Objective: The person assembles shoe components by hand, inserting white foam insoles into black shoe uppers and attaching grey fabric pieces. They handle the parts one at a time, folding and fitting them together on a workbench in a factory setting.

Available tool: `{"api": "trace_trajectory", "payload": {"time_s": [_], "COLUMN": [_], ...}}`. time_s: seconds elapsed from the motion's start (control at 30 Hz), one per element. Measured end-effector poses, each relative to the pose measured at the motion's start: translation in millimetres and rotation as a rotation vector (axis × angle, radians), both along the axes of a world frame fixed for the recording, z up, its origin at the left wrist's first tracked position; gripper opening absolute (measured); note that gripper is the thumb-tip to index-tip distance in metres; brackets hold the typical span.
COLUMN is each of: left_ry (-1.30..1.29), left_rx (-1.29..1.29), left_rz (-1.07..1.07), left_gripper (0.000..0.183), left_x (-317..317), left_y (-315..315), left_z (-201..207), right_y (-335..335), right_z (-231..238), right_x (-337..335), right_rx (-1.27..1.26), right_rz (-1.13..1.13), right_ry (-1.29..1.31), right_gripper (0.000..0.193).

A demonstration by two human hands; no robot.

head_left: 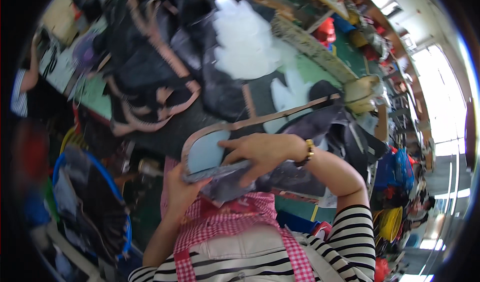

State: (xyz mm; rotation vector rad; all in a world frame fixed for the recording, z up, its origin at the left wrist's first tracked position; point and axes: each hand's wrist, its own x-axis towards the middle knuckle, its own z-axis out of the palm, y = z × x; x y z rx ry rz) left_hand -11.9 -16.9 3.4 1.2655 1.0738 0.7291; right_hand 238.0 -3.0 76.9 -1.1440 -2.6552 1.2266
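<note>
At the near edge of the table lies a dark grey sheet-like workpiece (232, 184), bordered by a tan strip (200, 134). Inside its rounded end sits a smooth pale blue panel (206, 153). My left hand (180, 188) grips the near left corner, thumb along the edge; its other fingers are mostly hidden beneath. Over the panel's right side reaches my right hand (265, 152), fingers spread and the index fingertip touching the blue surface. The tan strip runs on to the right, over more dark material (320, 124).
A pile of white pieces (245, 42) lies on the table beyond my hands. Dark pieces with tan strips (165, 52) heap at the far left. A blue-rimmed basket (127, 202) of dark material stands at left. Another person's arm (31, 69) shows at the far left.
</note>
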Motion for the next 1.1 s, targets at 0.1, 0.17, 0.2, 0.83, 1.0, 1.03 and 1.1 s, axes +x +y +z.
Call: {"api": "trace_trajectory", "payload": {"time_s": [0.1,0.17,0.2,0.83,1.0,1.03,1.1], "left_ry": [-0.001,0.002,-0.047,0.19,0.174,0.16,0.119], "left_rx": [-0.055,-0.083,-0.062,0.803,1.067,1.11,1.12], "left_rz": [0.067,0.11,0.151,-0.115,-0.106,-0.117,-0.069], "left_gripper": [0.034,0.029,0.027,0.029,0.039,0.04,0.04], "left_x": [-1,-2,0,9,-5,-10,-16], "left_y": [-5,-4,-9,31,10,9,5], "left_z": [-5,-14,-21,12,20,22,28], "right_y": [-4,-4,-4,15,28,28,22], "right_z": [1,-12,-15,4,-7,-8,-7], "right_x": [-16,-25,-30,-38,16,19,32], "right_rx": [0.027,0.135,0.207,0.627,0.446,0.341,0.356], "right_rz": [-0.254,-0.502,-0.505,-0.436,-0.3,-0.214,-0.338], "right_ry": [0.076,-0.085,-0.135,-0.615,-0.081,-0.059,0.039], "right_gripper": [0.049,0.033,0.033,0.049,0.041,0.039,0.034]}}
